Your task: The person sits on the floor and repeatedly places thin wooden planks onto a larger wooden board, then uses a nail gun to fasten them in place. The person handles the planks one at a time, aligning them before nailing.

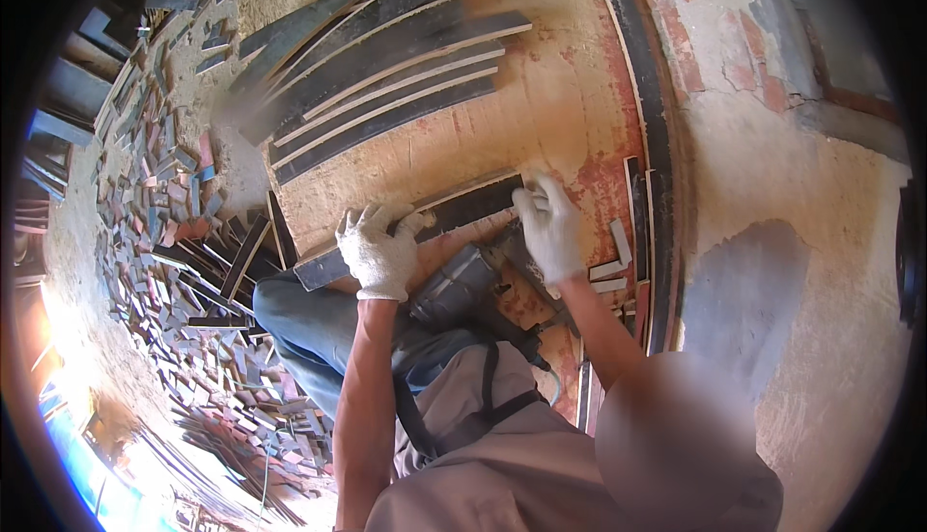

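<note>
Power tool half hidden beneath gloved left hand, dark strip.

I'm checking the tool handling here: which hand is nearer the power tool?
Right. The right hand lies against the front end of the power tool; the left hand presses the dark strip just to the tool's left, apart from it.

two gloved hands, one power tool, perhaps nine stacked dark strips.
</note>
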### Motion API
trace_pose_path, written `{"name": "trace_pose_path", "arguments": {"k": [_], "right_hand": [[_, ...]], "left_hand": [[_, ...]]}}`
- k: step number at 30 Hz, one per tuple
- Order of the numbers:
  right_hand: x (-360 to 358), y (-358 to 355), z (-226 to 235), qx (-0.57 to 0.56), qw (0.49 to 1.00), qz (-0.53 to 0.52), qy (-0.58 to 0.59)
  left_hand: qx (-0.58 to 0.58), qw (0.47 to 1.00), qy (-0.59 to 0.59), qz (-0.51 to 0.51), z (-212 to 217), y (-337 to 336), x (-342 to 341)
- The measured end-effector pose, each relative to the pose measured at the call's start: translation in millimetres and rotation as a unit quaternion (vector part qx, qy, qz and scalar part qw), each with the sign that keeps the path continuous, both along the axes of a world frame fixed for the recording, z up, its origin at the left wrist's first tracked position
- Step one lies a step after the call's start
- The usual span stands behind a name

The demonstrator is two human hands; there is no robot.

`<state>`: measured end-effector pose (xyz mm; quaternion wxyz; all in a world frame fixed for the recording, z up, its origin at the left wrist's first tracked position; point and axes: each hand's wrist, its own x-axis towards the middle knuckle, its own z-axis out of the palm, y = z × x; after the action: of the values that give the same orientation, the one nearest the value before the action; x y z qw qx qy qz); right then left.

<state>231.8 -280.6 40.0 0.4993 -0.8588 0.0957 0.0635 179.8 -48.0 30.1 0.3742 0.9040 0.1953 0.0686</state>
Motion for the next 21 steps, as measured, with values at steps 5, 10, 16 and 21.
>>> {"name": "trace_pose_path", "arguments": {"k": [5, 10, 16, 21], "right_hand": [[-99, -5, 58, -0.168, 0.937, 0.250, 0.176], [-136, 24, 31, -0.296, 0.908, 0.248, 0.163], [-148, 22, 13, -0.327, 0.888, 0.214, 0.241], [-133, 18, 13, -0.223, 0.903, 0.183, 0.319]], "left_hand": [[0.037, 0.999, -0.025, -0.007, -2, -2, 1], [0.059, 0.998, -0.030, -0.015, -2, -4, -2], [0.047, 0.999, -0.007, -0.005, 2, -2, 1], [0.023, 1.000, -0.013, 0.005, -2, -2, -3]]}}
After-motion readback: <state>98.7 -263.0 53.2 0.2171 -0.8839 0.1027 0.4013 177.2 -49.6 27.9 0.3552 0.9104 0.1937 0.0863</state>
